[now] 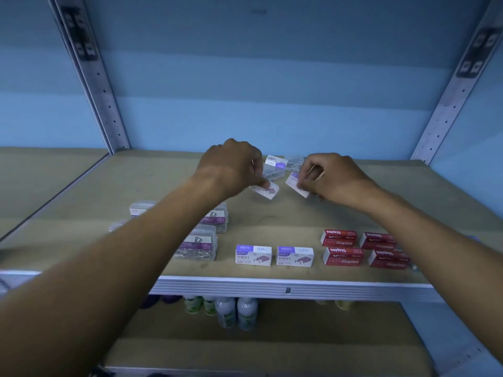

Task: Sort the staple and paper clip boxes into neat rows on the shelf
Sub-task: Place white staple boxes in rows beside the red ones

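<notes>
With 2 white staple boxes [274, 256] and 4 red staple boxes [364, 250] rowed nearer than both grips, the left hand [231, 165] pinches a white box [265, 189], the right hand [333, 175] another [295, 183], clear boxes [276, 165] just beyond unsorted.

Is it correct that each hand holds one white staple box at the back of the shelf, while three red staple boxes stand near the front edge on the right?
Not quite: the head view shows four red staple boxes, two rows of two, not three. The rest holds: the left hand and the right hand each hold a white staple box at the back of the shelf.
</notes>
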